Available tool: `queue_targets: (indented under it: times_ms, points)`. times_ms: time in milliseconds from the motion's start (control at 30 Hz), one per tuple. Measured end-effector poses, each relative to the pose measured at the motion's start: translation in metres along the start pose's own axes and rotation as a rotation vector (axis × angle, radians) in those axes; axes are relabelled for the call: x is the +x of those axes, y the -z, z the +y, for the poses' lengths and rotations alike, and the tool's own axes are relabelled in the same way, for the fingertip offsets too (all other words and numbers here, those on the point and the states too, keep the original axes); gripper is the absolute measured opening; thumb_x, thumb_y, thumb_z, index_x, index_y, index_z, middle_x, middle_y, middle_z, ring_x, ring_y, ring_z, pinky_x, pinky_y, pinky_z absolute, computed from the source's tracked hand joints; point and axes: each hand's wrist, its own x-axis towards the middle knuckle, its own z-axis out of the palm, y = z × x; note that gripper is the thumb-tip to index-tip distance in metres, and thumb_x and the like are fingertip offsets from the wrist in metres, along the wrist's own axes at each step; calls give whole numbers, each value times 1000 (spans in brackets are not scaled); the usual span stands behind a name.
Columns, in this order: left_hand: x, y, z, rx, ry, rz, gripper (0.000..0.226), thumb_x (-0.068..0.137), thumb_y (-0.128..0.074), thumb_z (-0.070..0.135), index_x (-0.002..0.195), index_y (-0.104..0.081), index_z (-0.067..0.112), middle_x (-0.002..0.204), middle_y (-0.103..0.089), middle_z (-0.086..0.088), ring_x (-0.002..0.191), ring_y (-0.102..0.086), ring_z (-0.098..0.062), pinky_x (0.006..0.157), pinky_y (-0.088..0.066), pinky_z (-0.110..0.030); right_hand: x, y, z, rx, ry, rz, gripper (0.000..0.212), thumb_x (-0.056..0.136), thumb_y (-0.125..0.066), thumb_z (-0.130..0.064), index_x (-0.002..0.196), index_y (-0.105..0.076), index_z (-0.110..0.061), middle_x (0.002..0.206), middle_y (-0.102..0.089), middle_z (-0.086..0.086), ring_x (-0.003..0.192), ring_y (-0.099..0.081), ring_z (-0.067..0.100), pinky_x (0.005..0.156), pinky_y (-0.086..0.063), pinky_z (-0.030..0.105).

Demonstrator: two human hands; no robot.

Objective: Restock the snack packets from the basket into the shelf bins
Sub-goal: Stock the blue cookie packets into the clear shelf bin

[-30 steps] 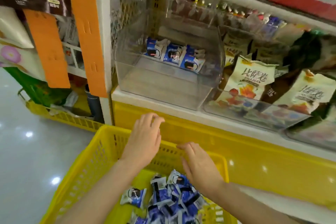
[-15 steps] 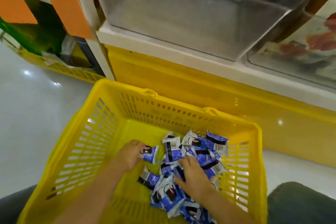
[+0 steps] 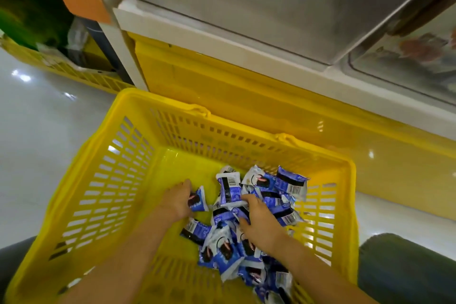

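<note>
Both your hands are down in the yellow basket (image 3: pixel 111 180): your left hand (image 3: pixel 176 201) curls on a lone packet (image 3: pixel 198 201) just to its right, your right hand (image 3: pixel 261 221) digs into the heap of snack packets (image 3: pixel 227 254), grip hidden. The heap stretches away toward the far right corner; barcodes (image 3: pixel 293 189) show, the blue-and-white print too blurred to read. The clear shelf bin (image 3: pixel 271 7) stands beyond, above.

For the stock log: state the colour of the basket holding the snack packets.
Yellow all over: the basket, seen best in the head view.
</note>
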Motion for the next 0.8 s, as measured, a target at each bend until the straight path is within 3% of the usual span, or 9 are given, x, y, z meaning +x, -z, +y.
queue_targets:
  times_ms: [167,267,333,433,467,567,633,733,800]
  points:
    - [-21,19,7,-677,189,-128,35,78,-74,13,108,-56,4,106,-61,-14,92,-59,-25,78,-48,-33,-19,10,-24,111,17,119,59,97,-48,-30,146,-18,-18,149,-28,0,135,-33,16,106,-32,26]
    - [-43,26,22,-899,188,-70,46,80,-73,20,119,-53,7,111,-59,-9,89,-56,-20,73,-45,-30,-31,23,-40,317,-25,152,55,98,-46,-31,144,-20,-14,150,-29,1,120,-48,13,94,-39,14]
    - [-58,30,36,-951,170,-37,51,81,-71,25,124,-50,9,121,-57,-8,99,-55,-21,79,-43,-32,-38,34,-50,521,-87,132,52,99,-44,-31,143,-23,-13,147,-34,4,105,-51,11,80,-41,13]
    - [-82,34,60,-1059,83,-55,48,82,-70,30,123,-52,13,125,-57,-4,109,-54,-20,93,-44,-36,-50,46,-58,635,-97,181,51,99,-42,-27,143,-23,-11,146,-34,6,128,-42,20,94,-36,24]
    - [-91,36,69,-1123,56,-61,46,83,-69,30,123,-52,14,124,-57,-1,107,-55,-16,91,-46,-35,-55,47,-60,640,-72,212,51,99,-43,-26,143,-22,-10,147,-32,7,132,-38,20,99,-35,25]
    - [-117,36,93,-1339,7,-68,24,87,-64,23,110,-59,17,115,-62,3,86,-62,-5,58,-53,-23,-72,50,-65,669,-51,235,49,99,-41,-25,143,-23,-10,149,-31,8,133,-35,20,100,-35,26]
    - [-130,36,106,-1354,-32,29,16,88,-64,21,102,-60,25,110,-65,3,89,-62,-6,63,-52,-29,-81,56,-70,676,-47,229,46,100,-40,-27,142,-27,-12,148,-33,8,132,-37,20,93,-32,22]
    - [-152,48,119,-1314,-89,135,19,87,-64,22,106,-60,26,102,-69,4,93,-64,-13,81,-54,-38,-98,71,-80,639,-24,191,48,96,-44,-39,137,-36,-15,135,-45,2,113,-47,14,86,-35,21]
    - [-166,62,122,-1284,-141,145,18,87,-63,20,103,-61,27,98,-70,5,90,-66,-14,78,-55,-38,-110,84,-87,630,28,163,50,90,-56,-42,130,-46,-13,120,-56,-3,101,-55,10,80,-44,22]
